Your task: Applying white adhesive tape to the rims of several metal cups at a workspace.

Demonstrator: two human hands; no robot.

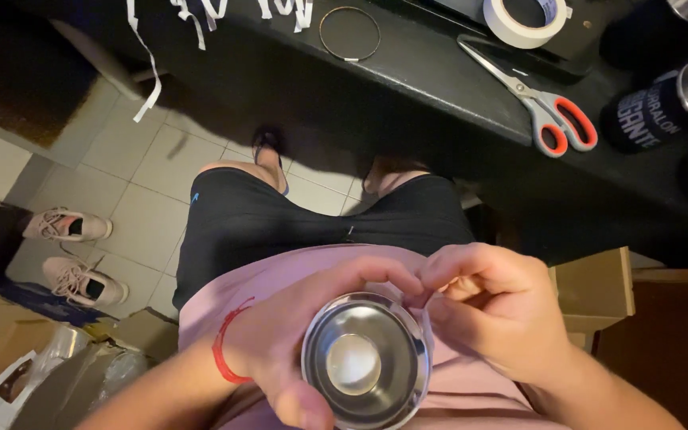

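- The left hand sits at the lower centre of the frame, its grip wrapped around a round steel cup seen from above, thumb on the near rim and fingers curled over the far side.
- A red string bracelet circles the left wrist.
- The right hand, lower right of centre, pinches something thin and pale at the cup's upper right rim between thumb and fingertips; what it is cannot be made out, and the grip is narrow.
- The cup is held above the person's lap, over a pink shirt and black shorts.
- Along the top of the frame runs a black desk. On it lie scissors with red-and-grey handles at upper right, a roll of white tape at the top edge, and a thin metal ring at upper centre.
- White paper strips hang over the desk's edge at upper left.
- Steel cups in black sleeves stand at the far upper right.
- A pair of pale sneakers rests on the tiled floor at left.
- A cardboard box stands just right of the right hand.
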